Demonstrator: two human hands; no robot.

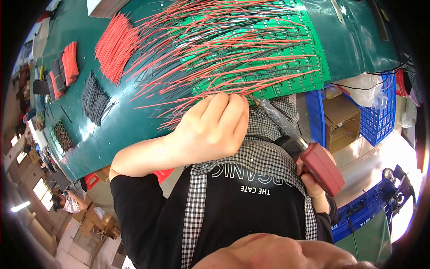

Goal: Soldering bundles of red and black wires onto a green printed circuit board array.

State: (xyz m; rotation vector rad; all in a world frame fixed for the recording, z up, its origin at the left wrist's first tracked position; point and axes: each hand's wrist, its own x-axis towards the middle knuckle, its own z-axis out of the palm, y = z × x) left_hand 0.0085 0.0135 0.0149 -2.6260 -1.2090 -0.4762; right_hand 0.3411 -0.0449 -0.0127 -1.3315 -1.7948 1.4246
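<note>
My left hand (216,123) is closed at the near edge of a panel of green circuit boards (320,67). Its fingertips are hidden, so what they pinch does not show; red and black wires lie right beside the knuckles. My right hand (313,186) grips the red body of a soldering gun (320,168). The gun's long barrel slants up and left, its tip by the board edge close to my left fingers. Many red wires (215,45) and black wires (168,58) fan out leftward over the boards, several rows deep.
On the green table (107,148) lie a loose pile of red wires (116,47), a pile of black wires (94,98) and bundled wires (69,62). A heap of small parts (62,136) sits at the left edge. Right of the table stand a cardboard box (340,119) and a blue crate (378,112).
</note>
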